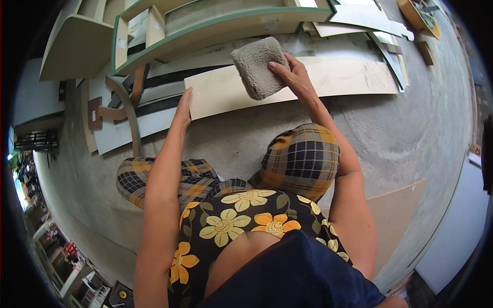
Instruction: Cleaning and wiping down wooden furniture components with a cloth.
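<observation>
Folded grey cloth [255, 69] over a pale board [341, 77].
Right hand [291, 76] pinches the cloth; left hand [184, 108], straight-fingered, lies against the board's left edge.

Grey-brown fleecy cloth [254, 72], folded into a thick pad, is held over long pale board [344, 77], dark-smudged toward right end.

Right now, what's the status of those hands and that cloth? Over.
Right hand: gripping cloth over board, contact unclear. Left hand: at board's left end. Green-edged frame just beyond board.
</observation>
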`<state>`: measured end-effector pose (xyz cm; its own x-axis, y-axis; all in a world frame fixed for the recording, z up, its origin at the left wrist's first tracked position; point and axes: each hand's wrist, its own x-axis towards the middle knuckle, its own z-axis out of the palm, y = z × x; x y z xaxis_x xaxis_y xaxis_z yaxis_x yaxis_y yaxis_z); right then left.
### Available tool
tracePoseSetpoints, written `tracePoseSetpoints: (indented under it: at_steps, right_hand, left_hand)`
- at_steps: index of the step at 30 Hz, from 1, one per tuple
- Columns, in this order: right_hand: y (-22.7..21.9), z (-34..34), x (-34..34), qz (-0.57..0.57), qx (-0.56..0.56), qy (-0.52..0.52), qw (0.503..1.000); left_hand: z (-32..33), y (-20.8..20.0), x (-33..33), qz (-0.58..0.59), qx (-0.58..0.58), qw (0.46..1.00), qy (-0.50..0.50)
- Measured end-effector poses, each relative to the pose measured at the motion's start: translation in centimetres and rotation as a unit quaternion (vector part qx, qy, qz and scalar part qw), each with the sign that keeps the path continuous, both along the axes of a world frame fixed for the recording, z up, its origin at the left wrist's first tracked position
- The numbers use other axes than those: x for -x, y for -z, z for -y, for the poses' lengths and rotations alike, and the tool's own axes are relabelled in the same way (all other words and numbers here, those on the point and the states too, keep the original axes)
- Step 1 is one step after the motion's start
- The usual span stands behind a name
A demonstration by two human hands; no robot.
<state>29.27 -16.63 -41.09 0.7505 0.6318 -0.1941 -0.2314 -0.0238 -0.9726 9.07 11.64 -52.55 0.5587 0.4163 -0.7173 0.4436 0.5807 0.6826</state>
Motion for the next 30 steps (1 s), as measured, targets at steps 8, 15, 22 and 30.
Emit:
tracePoseSetpoints:
  at_steps: [8, 15, 22, 30]
  right_hand:
    - [1.0, -5.3, 0.2, 0.034, 0.145, -0.224, 0.963]
    - [-3.4, -12.7, 0.5, 0.217, 0.232, -0.384, 0.867]
    - [5.6, -17.7, 2.7, 0.465, 0.233, -0.428, 0.739]
    - [3.7, -16.4, 9.6, 0.601, 0.194, -0.252, 0.733]
  left_hand:
    - [0.1, 0.8, -0.7, 0.067, 0.052, 0.995, -0.049]
    - [-0.8, 4.5, -0.2, 0.104, 0.091, 0.984, -0.114]
    - [0.4, -2.9, -1.9, 0.091, 0.136, 0.978, -0.129]
    - [-0.5, -0.4, -0.5, 0.07, 0.062, 0.996, -0.017]
